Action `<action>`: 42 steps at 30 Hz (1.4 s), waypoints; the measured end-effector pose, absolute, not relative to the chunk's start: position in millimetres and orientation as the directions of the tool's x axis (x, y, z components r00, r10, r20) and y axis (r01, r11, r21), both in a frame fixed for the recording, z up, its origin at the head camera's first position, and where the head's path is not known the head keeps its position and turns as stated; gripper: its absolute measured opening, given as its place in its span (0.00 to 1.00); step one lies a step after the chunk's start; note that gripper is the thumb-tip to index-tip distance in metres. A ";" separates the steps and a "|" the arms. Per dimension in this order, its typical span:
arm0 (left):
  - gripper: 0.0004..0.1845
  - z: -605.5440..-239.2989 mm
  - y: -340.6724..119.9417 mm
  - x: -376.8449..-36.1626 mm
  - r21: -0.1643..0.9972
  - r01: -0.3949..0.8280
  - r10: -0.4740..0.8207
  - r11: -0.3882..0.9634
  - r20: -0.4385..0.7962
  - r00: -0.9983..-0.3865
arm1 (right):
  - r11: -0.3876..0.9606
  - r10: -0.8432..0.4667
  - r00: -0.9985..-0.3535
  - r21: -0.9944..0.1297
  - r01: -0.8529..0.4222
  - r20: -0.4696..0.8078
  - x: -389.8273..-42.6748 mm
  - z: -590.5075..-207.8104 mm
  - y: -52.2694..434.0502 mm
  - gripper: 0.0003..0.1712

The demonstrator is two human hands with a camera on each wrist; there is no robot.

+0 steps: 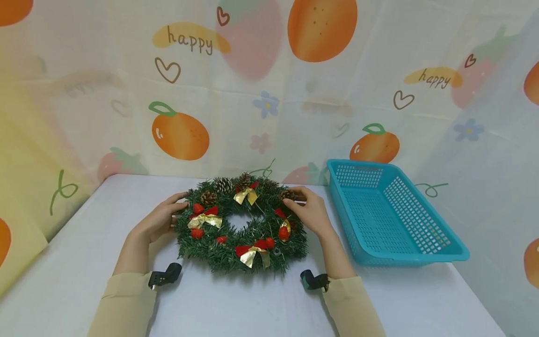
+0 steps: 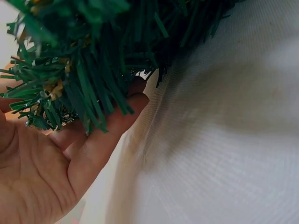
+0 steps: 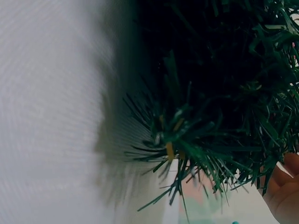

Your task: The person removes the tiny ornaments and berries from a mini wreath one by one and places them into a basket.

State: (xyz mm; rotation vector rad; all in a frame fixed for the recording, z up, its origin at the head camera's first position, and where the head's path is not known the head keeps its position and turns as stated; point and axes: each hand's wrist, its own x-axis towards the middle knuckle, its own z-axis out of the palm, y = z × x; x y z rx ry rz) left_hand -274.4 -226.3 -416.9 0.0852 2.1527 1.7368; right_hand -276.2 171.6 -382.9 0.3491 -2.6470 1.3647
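A green Christmas wreath [image 1: 206, 250] with pine cones, red berries and red-and-gold bows lies over the white table, its face turned up. My left hand [image 1: 159, 219] grips its left edge, and in the left wrist view the fingers [image 2: 105, 140] reach in beneath the green bristles. At the upper right edge my right hand [image 1: 312, 210] holds the wreath, thumb on top beside a pine cone [image 1: 287, 195]. Greenery hides most of that hand in the right wrist view, where only part of the right hand [image 3: 285, 198] shows at the lower right corner.
A turquoise plastic basket [image 1: 358, 250] with perforated sides stands right of the wreath, close to my right forearm. The white tabletop [image 1: 236, 304] meets a fruit-print curtain [image 1: 236, 135] along its back edge. Each wrist carries a small black camera.
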 end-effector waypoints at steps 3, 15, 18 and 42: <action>0.36 -417.1 -226.0 -274.3 0.955 -0.175 0.275 0.239 -0.240 -0.931 | 0.550 -0.126 -0.964 -0.792 -0.266 0.236 -276.7 -382.6 173.2 0.24; 0.36 -412.4 -224.5 -273.9 0.956 -0.158 0.299 0.248 -0.230 -0.926 | 0.515 -0.050 -0.953 -0.810 -0.281 0.299 -274.3 -368.1 185.5 0.27; 0.35 -410.7 -223.4 -273.0 0.954 -0.155 0.300 0.257 -0.231 -0.925 | 0.494 -0.022 -0.948 -0.821 -0.286 0.316 -273.2 -363.0 189.8 0.26; 0.36 -415.9 -223.7 -270.2 0.955 -0.152 0.288 0.253 -0.225 -0.931 | 0.435 0.153 -0.921 -0.862 -0.262 0.357 -267.0 -348.5 219.1 0.23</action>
